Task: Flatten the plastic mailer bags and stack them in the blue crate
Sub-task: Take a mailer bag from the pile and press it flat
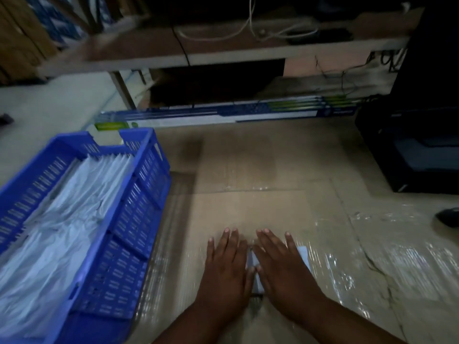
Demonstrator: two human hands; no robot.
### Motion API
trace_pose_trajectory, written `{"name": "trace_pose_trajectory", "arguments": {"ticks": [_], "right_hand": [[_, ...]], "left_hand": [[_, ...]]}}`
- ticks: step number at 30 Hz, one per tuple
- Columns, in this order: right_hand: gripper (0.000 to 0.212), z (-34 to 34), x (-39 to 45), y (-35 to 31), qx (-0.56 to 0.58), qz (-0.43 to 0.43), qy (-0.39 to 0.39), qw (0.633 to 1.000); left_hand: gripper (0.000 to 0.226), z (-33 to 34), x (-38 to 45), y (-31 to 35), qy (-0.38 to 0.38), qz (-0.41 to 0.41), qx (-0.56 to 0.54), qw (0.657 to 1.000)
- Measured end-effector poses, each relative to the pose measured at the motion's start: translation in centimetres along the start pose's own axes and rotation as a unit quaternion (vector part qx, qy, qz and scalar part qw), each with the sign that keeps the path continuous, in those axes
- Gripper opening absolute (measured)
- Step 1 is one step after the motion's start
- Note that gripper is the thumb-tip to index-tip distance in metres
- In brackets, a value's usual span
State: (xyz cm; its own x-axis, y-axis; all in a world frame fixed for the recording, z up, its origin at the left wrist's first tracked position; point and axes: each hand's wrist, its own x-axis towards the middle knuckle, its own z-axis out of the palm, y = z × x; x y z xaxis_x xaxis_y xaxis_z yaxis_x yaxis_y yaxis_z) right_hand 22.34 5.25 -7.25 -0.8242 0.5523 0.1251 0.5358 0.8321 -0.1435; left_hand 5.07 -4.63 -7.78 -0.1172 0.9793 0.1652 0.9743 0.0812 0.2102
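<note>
A small pale mailer bag [303,252] lies on the taped cardboard sheet [260,170], mostly hidden under my hands. My left hand [227,266] and my right hand [283,266] rest flat on it side by side, palms down, fingers spread and pointing away from me. A strip of the bag shows between the two hands and at the right edge of my right hand. The blue crate [139,219] stands to the left, slatted walls, holding a stack of several whitish mailer bags [62,232].
A low shelf [223,53] with white cables runs across the back. Long blue-and-white boxes [223,115] lie on the floor beyond the cardboard. A black unit [417,145] stands at the right, a dark mouse-like object [449,216] near it.
</note>
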Motion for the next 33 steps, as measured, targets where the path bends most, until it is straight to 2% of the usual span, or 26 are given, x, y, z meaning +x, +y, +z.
{"name": "trace_pose_trajectory", "arguments": {"ticks": [3,5,7,10,13,18,21,24,28,33], "right_hand": [[0.061,-0.6,-1.8,0.1,-0.009,-0.077,0.02,0.997],[0.071,-0.5,-3.3,0.2,-0.02,-0.117,0.001,0.993],[0.079,-0.2,-4.2,0.2,-0.019,-0.117,-0.03,0.992],[0.079,0.1,-3.9,0.0,-0.015,-0.1,-0.063,0.993],[0.077,0.0,-3.6,0.2,-0.007,-0.094,-0.082,0.992],[0.075,-0.5,-3.6,0.9,0.006,-0.107,-0.076,0.991],[0.079,-0.6,-5.3,2.5,0.016,-0.063,-0.045,0.997],[0.078,-0.3,-7.3,5.1,0.016,-0.013,-0.055,0.998],[0.073,0.4,-7.7,6.2,0.023,-0.002,-0.074,0.997],[0.067,-1.5,-3.4,3.6,0.042,-0.003,-0.023,0.999]], "left_hand": [[0.076,-1.6,-2.9,0.4,0.01,0.021,-0.013,1.0],[0.088,-1.7,-5.1,0.5,-0.004,0.039,-0.013,0.999],[0.096,-1.6,-6.9,0.8,-0.03,0.047,-0.03,0.998],[0.101,-1.5,-7.3,1.0,-0.039,0.035,-0.056,0.997],[0.097,-1.3,-6.9,0.7,-0.043,0.03,-0.05,0.997],[0.083,-1.7,-5.4,1.6,-0.04,0.021,0.051,0.998],[0.083,-1.8,-3.8,4.5,-0.032,0.077,0.028,0.996],[0.086,-0.5,-2.4,6.5,-0.045,0.127,-0.005,0.991],[0.077,0.8,-2.2,6.7,-0.036,0.128,-0.051,0.99],[0.062,-0.3,-0.3,4.5,-0.014,0.099,-0.026,0.995]]}}
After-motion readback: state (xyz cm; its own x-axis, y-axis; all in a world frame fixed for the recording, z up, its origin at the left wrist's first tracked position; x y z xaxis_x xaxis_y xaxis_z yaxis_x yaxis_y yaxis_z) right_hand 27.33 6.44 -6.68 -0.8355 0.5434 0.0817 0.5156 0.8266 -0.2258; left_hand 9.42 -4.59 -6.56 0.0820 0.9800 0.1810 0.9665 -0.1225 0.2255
